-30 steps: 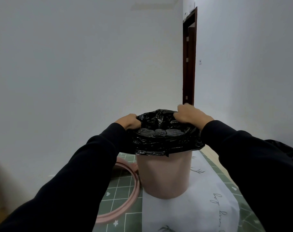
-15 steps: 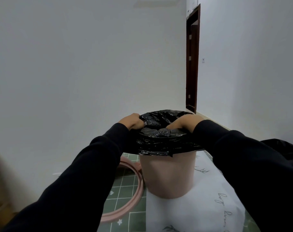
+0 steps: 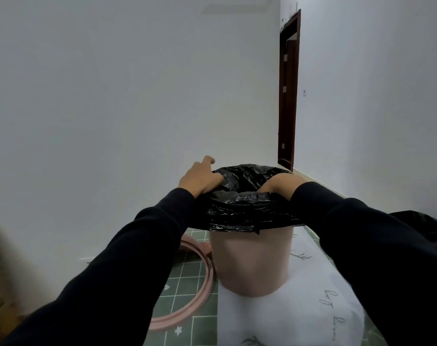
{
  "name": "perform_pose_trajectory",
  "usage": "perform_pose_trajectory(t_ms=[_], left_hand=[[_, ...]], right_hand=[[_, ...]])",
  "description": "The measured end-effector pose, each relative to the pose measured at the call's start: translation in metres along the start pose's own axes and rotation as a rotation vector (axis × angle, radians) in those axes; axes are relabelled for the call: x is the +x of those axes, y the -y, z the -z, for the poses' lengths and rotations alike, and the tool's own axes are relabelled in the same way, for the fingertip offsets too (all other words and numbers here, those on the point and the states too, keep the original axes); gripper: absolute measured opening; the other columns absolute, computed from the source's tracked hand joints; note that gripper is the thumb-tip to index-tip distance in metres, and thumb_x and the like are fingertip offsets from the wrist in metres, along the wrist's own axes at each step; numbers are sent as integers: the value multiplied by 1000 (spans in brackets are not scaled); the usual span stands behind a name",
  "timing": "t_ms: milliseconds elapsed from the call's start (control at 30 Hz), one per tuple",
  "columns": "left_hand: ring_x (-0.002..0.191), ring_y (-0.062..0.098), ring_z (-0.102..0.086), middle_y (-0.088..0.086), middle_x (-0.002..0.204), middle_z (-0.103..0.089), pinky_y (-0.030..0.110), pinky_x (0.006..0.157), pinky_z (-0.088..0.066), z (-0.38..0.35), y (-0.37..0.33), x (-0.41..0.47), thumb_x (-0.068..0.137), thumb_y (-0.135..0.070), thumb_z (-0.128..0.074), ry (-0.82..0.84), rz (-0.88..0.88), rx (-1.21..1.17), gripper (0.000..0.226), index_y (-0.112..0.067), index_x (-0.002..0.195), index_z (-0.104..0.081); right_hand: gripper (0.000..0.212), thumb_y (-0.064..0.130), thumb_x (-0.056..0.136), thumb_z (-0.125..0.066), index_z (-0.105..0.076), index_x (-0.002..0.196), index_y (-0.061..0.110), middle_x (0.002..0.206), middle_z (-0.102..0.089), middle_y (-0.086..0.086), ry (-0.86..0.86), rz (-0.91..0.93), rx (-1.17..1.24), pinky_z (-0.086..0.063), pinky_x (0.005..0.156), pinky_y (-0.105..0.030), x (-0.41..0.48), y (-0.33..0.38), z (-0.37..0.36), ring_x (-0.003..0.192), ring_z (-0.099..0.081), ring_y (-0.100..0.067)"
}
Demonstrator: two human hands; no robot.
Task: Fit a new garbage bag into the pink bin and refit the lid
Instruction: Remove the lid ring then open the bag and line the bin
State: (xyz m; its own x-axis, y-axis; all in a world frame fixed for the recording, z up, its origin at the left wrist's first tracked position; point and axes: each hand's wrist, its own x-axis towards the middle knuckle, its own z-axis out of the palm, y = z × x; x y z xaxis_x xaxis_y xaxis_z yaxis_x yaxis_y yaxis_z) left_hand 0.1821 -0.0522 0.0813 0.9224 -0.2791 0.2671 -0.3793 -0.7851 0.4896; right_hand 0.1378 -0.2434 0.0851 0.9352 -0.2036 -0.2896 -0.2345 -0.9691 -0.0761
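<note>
Head view: we rest our left hand (image 3: 200, 177), fingers spread, on the black garbage bag (image 3: 247, 208) at the pink bin (image 3: 251, 260) rim; our right hand (image 3: 281, 184) reaches inside, grip unclear. The pink lid ring (image 3: 187, 298) lies left of the bin on the table's left edge.

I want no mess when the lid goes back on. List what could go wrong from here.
1. The right hand is pushed down inside the bag; pressing hard may tear the thin plastic.
2. The bag's overhang looks bunched and uneven around the bin, so pushing could drag it off the rim.
3. The lid ring lies beside the bin, under the left arm; it may catch folds when refitted.
</note>
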Motion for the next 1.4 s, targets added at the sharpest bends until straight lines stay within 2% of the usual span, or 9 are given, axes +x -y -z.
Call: perform_pose_trajectory(t_ms=[133,233,333,633,833,933,1033,1200,1400], left_hand=[[116,24,-50,4,121,-57,38,90,-45,9,-14,-11,84,-13,-51,-255,-420,176,29,-22,109,-61],[94,22,-61,-2,92,-67,34,74,-46,8,-36,-15,80,-2,-48,-64,-575,304,28,-25,77,-64],[90,20,-62,-5,86,-66,32,80,-49,-2,-42,-11,81,5,-44,266,-428,244,37,-20,83,-72],[93,28,-54,14,120,-62,38,83,-46,-22,-24,11,90,-25,-56,355,-162,458,53,-20,141,-40],[148,31,-27,8,164,-20,49,119,-23,-22,-31,6,105,-33,-41,629,-112,541,59,-26,159,-19],[115,21,-60,1,127,-64,34,102,-42,-15,-33,-7,97,-52,-45,530,136,459,42,-24,121,-65],[72,13,-55,-3,82,-59,28,78,-41,-11,-34,-8,95,-46,-49,481,95,511,33,-21,77,-59],[93,26,-60,14,117,-68,42,96,-48,-10,-46,-12,96,-18,-53,620,-152,510,31,-9,123,-66],[99,27,-61,10,110,-67,36,87,-48,-2,-56,-14,92,-9,-48,412,-262,430,26,-11,109,-69]], right_hand=[[44,18,108,-41,-45,145,-7,125,-59,-14,100,164,103,-37,104,-32,8,13,-3,114,-57,-28],[38,0,106,-40,-47,141,-13,142,-53,-24,15,215,216,-36,110,-37,13,20,-1,132,-51,-34],[43,2,108,-38,-36,149,-10,157,-37,-25,34,225,101,-26,117,-38,15,16,-4,146,-36,-34],[55,35,109,-38,-35,153,3,157,-37,-19,-13,110,63,-29,119,-43,29,10,-3,144,-37,-35],[64,49,102,-48,-37,155,14,158,-38,-10,32,60,37,-34,117,-47,28,6,1,142,-41,-34],[60,46,98,-53,-43,152,21,157,-42,-8,64,26,23,-38,115,-48,22,1,3,139,-45,-32],[59,50,98,-52,-44,152,26,155,-44,-4,82,30,-2,-38,115,-49,17,-4,5,138,-45,-32],[55,32,104,-51,-35,157,23,161,-34,-7,73,191,-57,-34,114,-40,-4,8,6,145,-36,-31],[22,19,90,-62,-79,101,11,74,-66,-3,-223,389,217,-50,77,-30,-44,6,13,72,-57,-20]])
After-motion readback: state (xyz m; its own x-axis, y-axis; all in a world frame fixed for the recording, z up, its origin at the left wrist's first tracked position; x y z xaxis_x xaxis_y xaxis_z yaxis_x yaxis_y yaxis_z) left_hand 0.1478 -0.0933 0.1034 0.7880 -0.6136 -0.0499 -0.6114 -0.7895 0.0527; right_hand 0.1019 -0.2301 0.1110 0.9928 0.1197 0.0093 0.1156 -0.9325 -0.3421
